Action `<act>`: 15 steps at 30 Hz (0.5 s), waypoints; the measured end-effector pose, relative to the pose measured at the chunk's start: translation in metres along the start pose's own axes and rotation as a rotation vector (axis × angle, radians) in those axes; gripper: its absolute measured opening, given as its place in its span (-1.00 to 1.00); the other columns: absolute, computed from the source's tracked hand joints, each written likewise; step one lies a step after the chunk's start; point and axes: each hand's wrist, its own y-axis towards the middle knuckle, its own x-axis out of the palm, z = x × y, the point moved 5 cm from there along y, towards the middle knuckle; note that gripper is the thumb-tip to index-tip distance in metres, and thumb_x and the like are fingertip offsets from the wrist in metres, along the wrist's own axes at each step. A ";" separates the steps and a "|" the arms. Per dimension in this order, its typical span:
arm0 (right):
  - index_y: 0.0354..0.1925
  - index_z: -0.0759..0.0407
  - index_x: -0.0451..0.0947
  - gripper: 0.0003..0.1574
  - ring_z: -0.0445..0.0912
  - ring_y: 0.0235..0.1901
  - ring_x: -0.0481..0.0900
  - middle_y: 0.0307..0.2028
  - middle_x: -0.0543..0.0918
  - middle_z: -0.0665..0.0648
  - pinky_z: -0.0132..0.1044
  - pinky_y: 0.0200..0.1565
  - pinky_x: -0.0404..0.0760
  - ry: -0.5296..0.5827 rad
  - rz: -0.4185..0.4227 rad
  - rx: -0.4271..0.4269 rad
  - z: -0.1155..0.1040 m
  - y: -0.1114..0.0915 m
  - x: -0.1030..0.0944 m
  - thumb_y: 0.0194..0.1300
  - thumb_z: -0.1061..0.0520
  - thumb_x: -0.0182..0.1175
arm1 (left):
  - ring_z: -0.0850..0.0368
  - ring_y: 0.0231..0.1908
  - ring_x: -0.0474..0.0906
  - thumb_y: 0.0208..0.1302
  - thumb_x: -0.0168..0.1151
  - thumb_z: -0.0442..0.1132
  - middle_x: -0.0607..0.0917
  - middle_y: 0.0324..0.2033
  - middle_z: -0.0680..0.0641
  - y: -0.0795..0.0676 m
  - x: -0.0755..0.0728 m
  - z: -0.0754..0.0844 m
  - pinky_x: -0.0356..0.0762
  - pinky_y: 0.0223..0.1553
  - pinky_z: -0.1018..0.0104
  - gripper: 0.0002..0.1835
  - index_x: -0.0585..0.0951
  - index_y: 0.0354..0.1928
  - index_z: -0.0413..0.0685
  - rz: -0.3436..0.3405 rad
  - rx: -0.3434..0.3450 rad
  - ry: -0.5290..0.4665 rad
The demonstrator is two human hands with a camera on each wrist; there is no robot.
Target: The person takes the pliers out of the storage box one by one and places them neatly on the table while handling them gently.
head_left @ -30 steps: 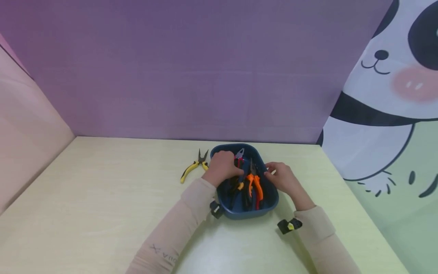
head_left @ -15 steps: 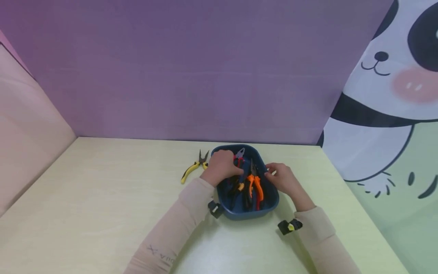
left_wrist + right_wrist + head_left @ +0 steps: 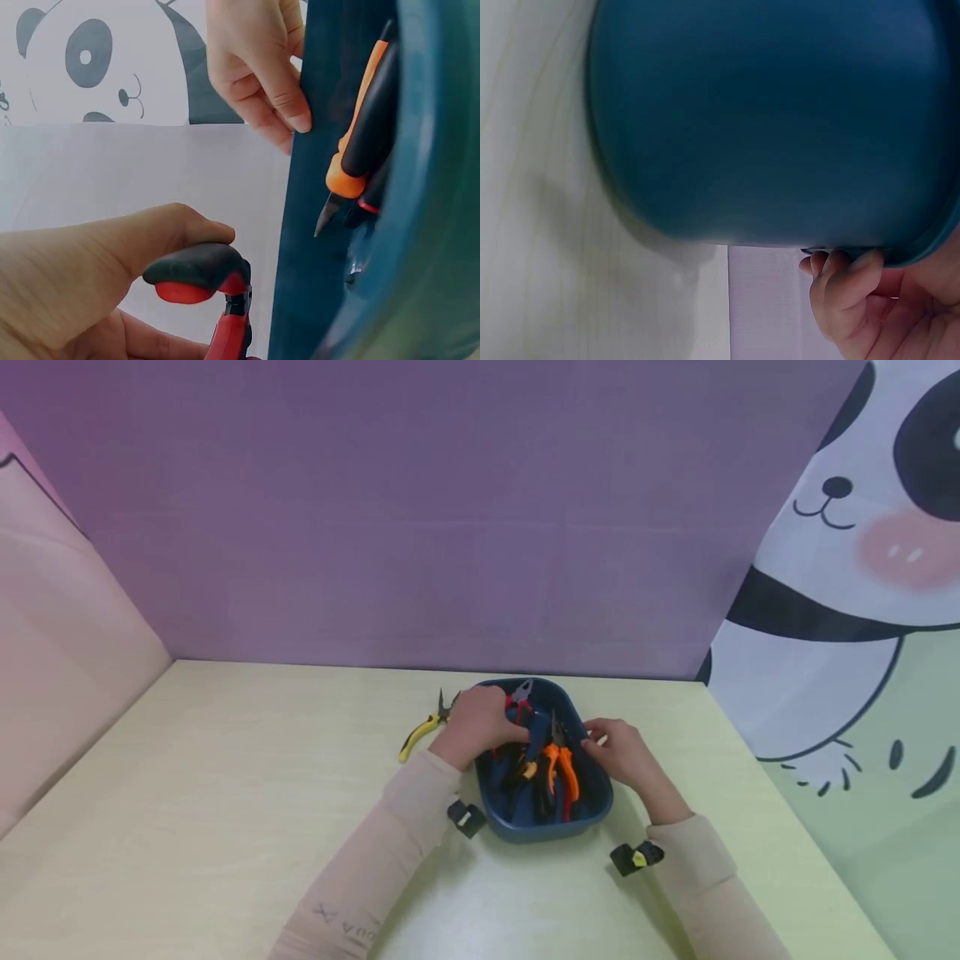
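My left hand [image 3: 480, 727] is over the left side of a dark blue plastic bin [image 3: 546, 833]. It grips red-and-black pliers [image 3: 199, 274], the thumb lying on a handle; the fingers are partly hidden. At the opposite rim, my right hand [image 3: 617, 749] pinches the bin's edge with curled fingers. Inside the bin lie orange-handled pliers [image 3: 562, 768] and other dark-handled tools, which overlap and are hard to tell apart. Yellow-handled pliers [image 3: 417, 739] lie spread on the table just left of the bin, partly covered by my left hand.
The pale wooden table [image 3: 247, 793] extends to the left and in front of the bin. A purple wall sheet [image 3: 420, 527] rises behind its back edge. On the right hangs a panda-print sheet [image 3: 817, 693].
My left hand has shifted slightly left, and the red-and-black pliers have moved left with it. It now covers more of the yellow-handled pliers. My right hand stays at the rim.
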 end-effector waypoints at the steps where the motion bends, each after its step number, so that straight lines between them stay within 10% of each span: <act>1: -0.01 0.52 0.46 -0.61 -0.06 -0.49 0.53 -0.34 0.61 0.29 -0.23 -0.45 0.53 0.001 -0.001 0.002 0.000 0.000 0.000 0.25 0.27 0.11 | 0.16 -0.60 0.35 -0.05 0.40 0.16 0.38 -0.71 0.07 -0.001 -0.001 -0.001 0.24 -0.52 0.35 -0.50 0.39 -0.67 -0.03 0.001 -0.006 -0.004; 15: 0.02 0.52 0.45 -0.60 -0.09 -0.51 0.51 -0.32 0.61 0.30 -0.26 -0.47 0.51 0.004 -0.014 0.016 0.001 -0.001 -0.001 0.27 0.26 0.10 | 0.12 -0.54 0.41 -0.01 0.38 0.08 0.50 -0.62 0.02 -0.010 -0.020 -0.024 0.28 -0.54 0.36 -0.59 0.49 -0.56 -0.10 0.043 -0.076 -0.036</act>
